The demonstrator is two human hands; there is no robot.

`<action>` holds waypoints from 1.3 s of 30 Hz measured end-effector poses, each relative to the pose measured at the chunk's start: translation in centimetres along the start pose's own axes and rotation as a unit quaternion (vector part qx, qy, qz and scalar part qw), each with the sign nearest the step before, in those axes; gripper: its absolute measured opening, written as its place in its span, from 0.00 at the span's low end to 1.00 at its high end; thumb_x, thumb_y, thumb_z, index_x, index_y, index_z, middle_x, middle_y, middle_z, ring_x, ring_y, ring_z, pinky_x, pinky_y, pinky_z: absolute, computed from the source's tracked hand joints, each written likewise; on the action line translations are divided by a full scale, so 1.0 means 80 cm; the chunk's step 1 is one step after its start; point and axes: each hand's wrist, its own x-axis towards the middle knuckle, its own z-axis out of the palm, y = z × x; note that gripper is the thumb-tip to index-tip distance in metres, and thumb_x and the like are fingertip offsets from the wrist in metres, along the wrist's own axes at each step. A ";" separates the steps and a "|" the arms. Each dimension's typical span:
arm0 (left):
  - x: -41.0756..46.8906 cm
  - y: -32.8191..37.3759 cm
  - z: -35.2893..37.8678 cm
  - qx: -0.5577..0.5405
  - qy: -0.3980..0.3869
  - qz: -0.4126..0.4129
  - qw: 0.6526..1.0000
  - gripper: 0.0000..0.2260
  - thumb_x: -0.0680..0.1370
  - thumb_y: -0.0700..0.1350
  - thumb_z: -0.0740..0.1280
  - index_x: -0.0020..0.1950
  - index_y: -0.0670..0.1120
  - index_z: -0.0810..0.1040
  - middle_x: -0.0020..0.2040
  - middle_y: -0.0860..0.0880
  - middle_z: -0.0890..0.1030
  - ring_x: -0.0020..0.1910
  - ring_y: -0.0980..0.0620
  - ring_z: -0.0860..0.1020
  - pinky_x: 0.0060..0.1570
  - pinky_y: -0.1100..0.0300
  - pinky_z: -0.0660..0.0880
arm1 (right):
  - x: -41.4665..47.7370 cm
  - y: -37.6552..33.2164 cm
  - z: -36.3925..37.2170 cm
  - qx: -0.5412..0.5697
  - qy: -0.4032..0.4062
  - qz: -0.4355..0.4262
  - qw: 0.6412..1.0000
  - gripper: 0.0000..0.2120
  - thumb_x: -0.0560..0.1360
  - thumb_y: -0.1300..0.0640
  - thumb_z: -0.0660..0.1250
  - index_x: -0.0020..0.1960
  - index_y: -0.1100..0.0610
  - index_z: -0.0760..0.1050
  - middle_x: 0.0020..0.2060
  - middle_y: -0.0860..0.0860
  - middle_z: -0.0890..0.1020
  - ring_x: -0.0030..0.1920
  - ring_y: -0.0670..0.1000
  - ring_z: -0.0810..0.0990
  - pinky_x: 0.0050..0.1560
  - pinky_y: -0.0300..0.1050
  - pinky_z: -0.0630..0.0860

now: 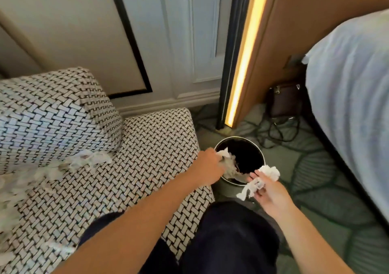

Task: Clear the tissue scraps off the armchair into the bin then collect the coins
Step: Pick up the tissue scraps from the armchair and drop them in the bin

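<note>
The armchair [147, 168] has black-and-white woven fabric and fills the left side. Several white tissue scraps [88, 160] lie on its seat along the backrest and at the far left. A round black bin [260, 153] stands on the floor right of the chair, with tissue inside. My left hand [208, 166] is over the bin's left rim and grips a white tissue scrap [223, 153]. My right hand [267, 189] is at the bin's near rim, palm up, holding crumpled tissue pieces [270, 171]. No coins are visible.
A bed with white bedding [353, 96] runs along the right. A lit vertical strip [244, 58] and a wooden panel stand behind the bin. A dark bag [284, 101] and black cables [280, 132] lie on the green patterned carpet. My dark trouser legs [231, 235] are at the bottom.
</note>
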 end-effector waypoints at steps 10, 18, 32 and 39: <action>0.082 0.027 0.036 -0.161 -0.077 -0.004 0.984 0.19 0.79 0.42 0.61 0.70 0.45 0.69 0.74 0.51 0.60 0.72 0.52 0.61 0.56 0.75 0.59 | 0.062 0.004 -0.017 0.109 0.057 0.088 0.988 0.05 0.80 0.60 0.61 0.47 0.60 0.74 0.43 0.54 0.78 0.43 0.51 0.77 0.42 0.47 0.74; 0.080 0.006 0.023 -0.186 -0.046 0.015 0.981 0.14 0.80 0.44 0.61 0.65 0.49 0.74 0.75 0.52 0.60 0.71 0.54 0.61 0.58 0.72 0.60 | 0.081 -0.016 0.017 0.265 0.009 0.071 0.961 0.28 0.81 0.49 0.56 0.75 0.62 0.55 0.73 0.59 0.63 0.73 0.57 0.62 0.70 0.50 0.60; -0.001 -0.061 -0.023 -0.194 0.006 -0.018 0.981 0.13 0.81 0.47 0.59 0.63 0.52 0.76 0.67 0.54 0.72 0.64 0.58 0.69 0.64 0.61 0.63 | 0.036 -0.051 0.033 0.210 -0.086 0.016 0.974 0.34 0.80 0.40 0.49 0.76 0.62 0.54 0.73 0.59 0.64 0.73 0.59 0.62 0.71 0.54 0.60; -0.082 -0.077 -0.054 -0.272 0.061 -0.034 0.960 0.14 0.79 0.53 0.61 0.63 0.54 0.76 0.60 0.61 0.73 0.58 0.63 0.69 0.56 0.67 0.64 | -0.020 -0.046 0.064 0.106 -0.135 -0.004 0.985 0.27 0.82 0.45 0.51 0.73 0.62 0.62 0.64 0.58 0.74 0.62 0.57 0.73 0.63 0.51 0.68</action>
